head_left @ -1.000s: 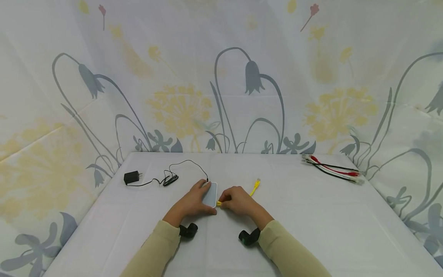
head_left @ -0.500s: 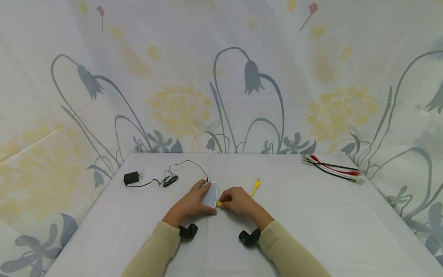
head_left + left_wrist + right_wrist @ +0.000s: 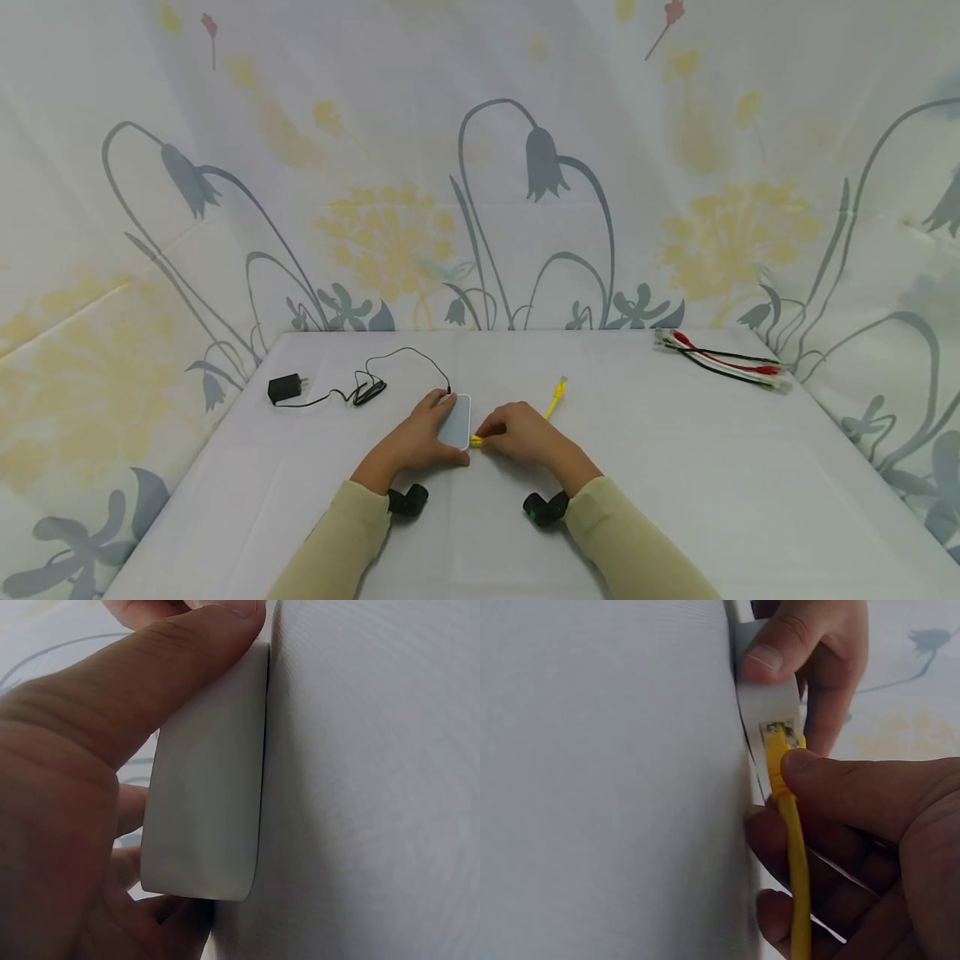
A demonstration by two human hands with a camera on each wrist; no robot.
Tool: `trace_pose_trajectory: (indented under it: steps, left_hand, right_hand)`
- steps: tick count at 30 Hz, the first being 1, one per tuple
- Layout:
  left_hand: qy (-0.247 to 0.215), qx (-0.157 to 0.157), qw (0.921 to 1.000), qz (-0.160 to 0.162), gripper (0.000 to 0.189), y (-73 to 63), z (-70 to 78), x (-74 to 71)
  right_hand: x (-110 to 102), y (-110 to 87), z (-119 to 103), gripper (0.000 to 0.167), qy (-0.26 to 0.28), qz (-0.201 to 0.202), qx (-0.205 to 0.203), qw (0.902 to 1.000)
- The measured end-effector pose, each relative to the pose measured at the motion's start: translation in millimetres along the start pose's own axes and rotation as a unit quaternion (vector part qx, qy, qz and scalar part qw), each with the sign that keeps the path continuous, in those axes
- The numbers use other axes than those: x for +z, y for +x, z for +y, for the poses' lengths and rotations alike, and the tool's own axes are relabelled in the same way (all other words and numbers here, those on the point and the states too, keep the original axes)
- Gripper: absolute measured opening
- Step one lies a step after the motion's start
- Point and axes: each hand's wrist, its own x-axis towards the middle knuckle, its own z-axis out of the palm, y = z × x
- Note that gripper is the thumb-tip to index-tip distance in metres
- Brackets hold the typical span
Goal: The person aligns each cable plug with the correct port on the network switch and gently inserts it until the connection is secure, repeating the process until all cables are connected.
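While the left hand grips the box and the right hand pinches the plug, tilting could jam it.

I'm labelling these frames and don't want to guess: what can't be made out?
Head view: middle of the yellow cable, hidden by the right hand.
Head view: part of the white box, covered by the left hand.
Right wrist view: cable's lower run, cut off by the bottom edge.
Head view: details of the loose cables' connectors, too small.
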Motion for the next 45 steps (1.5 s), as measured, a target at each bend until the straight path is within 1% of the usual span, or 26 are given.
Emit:
trace_pose_trajectory:
  steps: [5,8,15,18,25,28,35,39,45]
  left_hand:
    - [-0.007,0.0,1.0,-0.003,0.104,-0.3,-0.2,-0.4]
    - [-0.004,-0.001,1.0,-0.003,0.104,-0.1,-1.5,0.4]
    - [-0.004,-0.006,0.9999,-0.009,0.106,0.0,-3.7,3.8]
    - [-0.006,-0.007,0.9999,-0.006,0.106,-0.5,-2.9,3.9]
    - [-0.002,-0.006,1.0,-0.005,0.106,-0.7,-1.1,2.3]
    - [-0.003,-0.011,0.9999,-0.004,0.105,-1.0,-0.4,1.6]
    - [-0.002,-0.014,0.9999,0.0,0.105,-0.5,-1.1,2.9]
    - [-0.004,-0.008,1.0,0.004,0.105,-1.4,-1.6,3.4]
    - [-0.009,0.0,1.0,0.002,0.105,-2.5,-1.3,3.0]
  right_hand:
    - [-5.2,-1.5,0.1,0.014,0.003,-0.019,0.015,0.9997]
    - [-6.2,-1.9,1.0,0.015,-0.005,-0.026,0.016,0.9995]
    - [-7.2,-4.3,3.7,0.014,-0.017,-0.034,0.011,0.9992]
    - [-8.9,-5.7,5.3,0.014,-0.021,-0.04,0.012,0.9989]
    - [-17.7,-9.5,12.6,0.014,-0.041,-0.05,-0.005,0.9979]
    - [-22.2,-11.3,17.4,0.013,-0.039,-0.048,-0.005,0.9981]
    - [-33.2,-14.3,27.9,0.012,-0.064,-0.039,0.012,0.9971]
    - [-43.9,-16.6,31.1,0.012,-0.073,-0.018,0.011,0.9971]
    - [-62.3,-21.9,40.8,0.013,-0.096,0.018,-0.006,0.9952]
